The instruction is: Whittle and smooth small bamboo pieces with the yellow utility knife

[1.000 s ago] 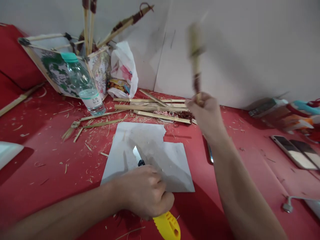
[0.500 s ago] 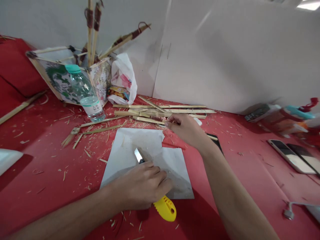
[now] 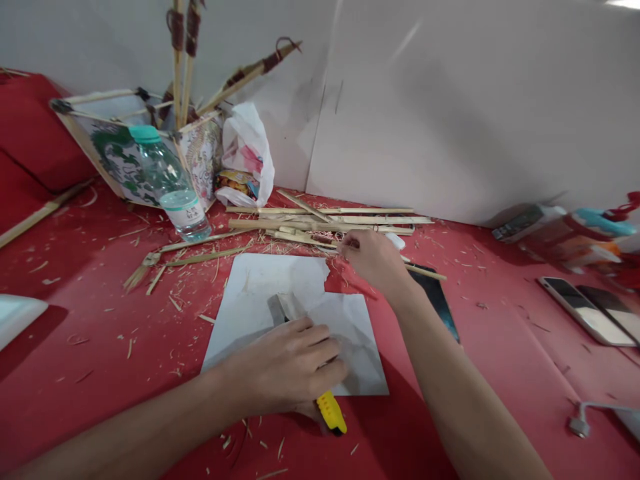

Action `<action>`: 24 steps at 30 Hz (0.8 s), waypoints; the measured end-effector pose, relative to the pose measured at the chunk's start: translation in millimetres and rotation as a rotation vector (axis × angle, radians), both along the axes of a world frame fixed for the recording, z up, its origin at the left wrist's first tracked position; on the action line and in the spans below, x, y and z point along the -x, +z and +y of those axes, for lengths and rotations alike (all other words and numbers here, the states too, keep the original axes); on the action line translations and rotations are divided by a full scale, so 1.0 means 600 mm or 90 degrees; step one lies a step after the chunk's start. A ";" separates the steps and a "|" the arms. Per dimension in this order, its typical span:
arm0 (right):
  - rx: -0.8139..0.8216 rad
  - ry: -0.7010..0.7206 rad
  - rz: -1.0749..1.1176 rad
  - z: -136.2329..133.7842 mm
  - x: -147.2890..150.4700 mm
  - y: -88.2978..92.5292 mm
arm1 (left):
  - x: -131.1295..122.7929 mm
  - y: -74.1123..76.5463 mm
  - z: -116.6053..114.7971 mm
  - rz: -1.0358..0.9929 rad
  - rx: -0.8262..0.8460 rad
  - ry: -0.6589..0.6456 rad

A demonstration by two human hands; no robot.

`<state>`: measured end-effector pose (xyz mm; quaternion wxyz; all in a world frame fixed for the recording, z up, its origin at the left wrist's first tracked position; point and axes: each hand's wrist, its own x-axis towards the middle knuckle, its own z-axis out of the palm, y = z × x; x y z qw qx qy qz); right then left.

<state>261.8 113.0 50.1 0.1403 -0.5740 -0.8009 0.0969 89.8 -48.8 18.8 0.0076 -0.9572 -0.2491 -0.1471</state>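
My left hand (image 3: 295, 363) is closed around the yellow handle of a utility knife (image 3: 330, 410). Its broad blade points away from me over a white paper sheet (image 3: 350, 317) and looks blurred. Farther forward, my right hand (image 3: 373, 260) has its fingers curled at a thin bamboo stick (image 3: 305, 239), which seems to run on under the palm; the grip itself is partly hidden. Several other bamboo sticks (image 3: 345, 220) lie in a loose pile just beyond that hand. A dark phone (image 3: 437, 300) is partly covered by the right forearm, with a stick end crossing it.
A water bottle (image 3: 183, 207) stands at the left before a painted paper frame (image 3: 107, 157) holding upright sticks. Beside it sits a white plastic bag (image 3: 255, 143). Shavings litter the red table (image 3: 125, 407). At right lie another phone (image 3: 575, 307) and a cable plug (image 3: 579, 427).
The knife has rolled in my left hand, so its blade now shows broader. My right hand has shifted slightly to the right, and more of the dark phone shows beside the forearm.
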 end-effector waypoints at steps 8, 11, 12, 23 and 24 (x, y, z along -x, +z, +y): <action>-0.131 -0.011 -0.024 0.017 -0.011 -0.023 | 0.043 0.005 0.027 -0.137 -0.047 0.105; -0.119 -0.012 -0.025 0.025 -0.015 -0.034 | 0.102 0.013 0.060 -0.157 -0.066 0.345; -0.111 -0.013 -0.024 0.027 -0.015 -0.035 | 0.125 0.014 0.072 -0.132 -0.047 0.441; 0.114 0.509 0.217 -0.201 0.045 0.187 | 0.243 -0.021 0.122 0.040 0.087 0.697; 0.178 0.618 0.222 -0.229 0.045 0.205 | 0.242 -0.022 0.123 0.030 0.091 0.689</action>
